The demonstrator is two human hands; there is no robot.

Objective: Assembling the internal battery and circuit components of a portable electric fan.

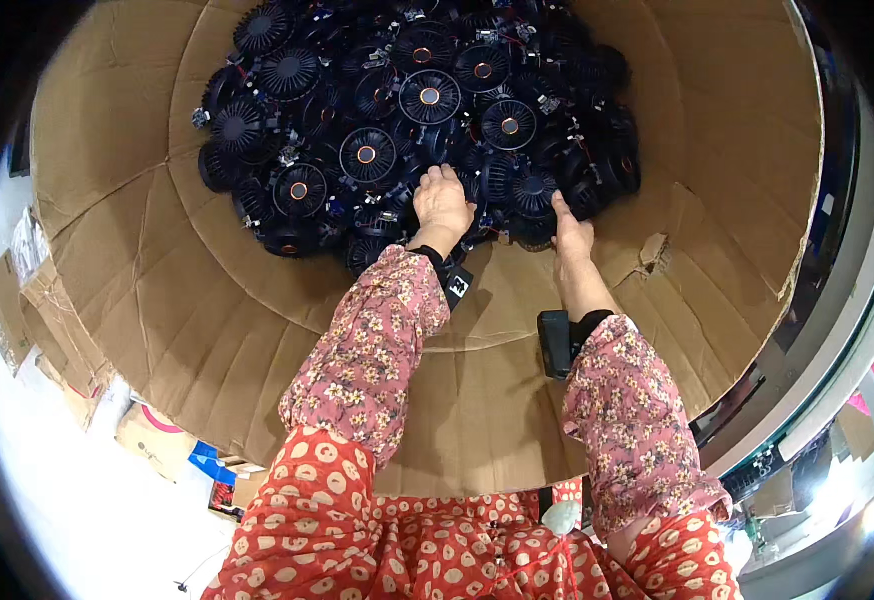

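My left hand point(444, 203) rests on the near edge of a heap of small black round fans point(367, 155). Its back is up and its fingers reach forward over the parts; it grips nothing that I can see. To the right, my right hand point(572, 235) is held edge-on with a digit stretched along the side of a black ribbed fan point(533, 190). Its other fingers are mostly hidden. Several fans show a copper-coloured ring at the centre, such as one fan point(430, 96) in the upper middle. Small circuit boards and thin wires stick out among them.
A deep cardboard box point(227, 340) with bent, creased walls surrounds the heap. Its inner wall has a torn flap point(652, 253) right of my right hand. Curved grey rails point(807, 370) run outside on the right. Cardboard pieces point(152, 440) lie at the lower left.
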